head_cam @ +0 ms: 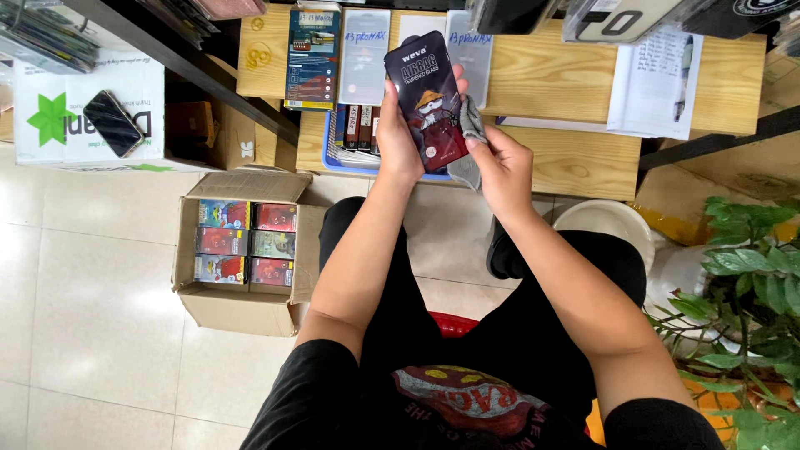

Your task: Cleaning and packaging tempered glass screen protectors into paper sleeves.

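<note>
- Above the wooden desk [567,79], both hands hold things: the left hand [398,133] grasps a flat, glossy dark packet [425,98] with a cartoon figure.
- The right hand [500,171] pinches a grey cloth [471,125] against the packet's edge.
- Left of the desk, an open cardboard box [242,308] holds colourful packs.

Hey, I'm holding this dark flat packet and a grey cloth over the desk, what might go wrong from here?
1. The dark flat packet sits mostly in the left hand; the right hand also pinches the grey cloth, so the grip may slip.
2. If dropped, it could land in the blue tray or fall to the tiled floor.
3. The open cardboard box stands close by the left leg and may get kicked.
</note>
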